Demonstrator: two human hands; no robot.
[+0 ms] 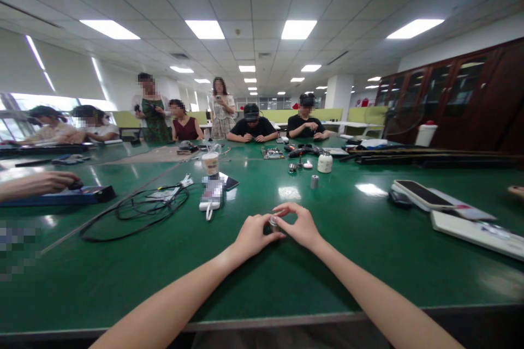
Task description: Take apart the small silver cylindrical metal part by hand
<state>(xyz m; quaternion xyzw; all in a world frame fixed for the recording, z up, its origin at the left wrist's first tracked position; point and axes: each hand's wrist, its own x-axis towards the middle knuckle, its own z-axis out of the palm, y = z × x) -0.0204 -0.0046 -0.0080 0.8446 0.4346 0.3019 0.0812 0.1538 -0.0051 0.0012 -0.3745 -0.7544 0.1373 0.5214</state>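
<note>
Both my hands meet over the green table (327, 251), a little past its near edge. My left hand (252, 234) and my right hand (298, 224) are closed together around a small grey cylinder (274, 222), which shows only between the fingertips. A second small grey cylinder (314, 181) stands upright on the table farther out, apart from my hands.
A black cable loop (135, 208) and a white charger (210, 202) lie to the left. A phone (417, 193) and a white laptop (478, 232) lie at the right. A paper cup (210, 163) and a white jar (325, 162) stand farther back. Several people sit around the table's far and left sides.
</note>
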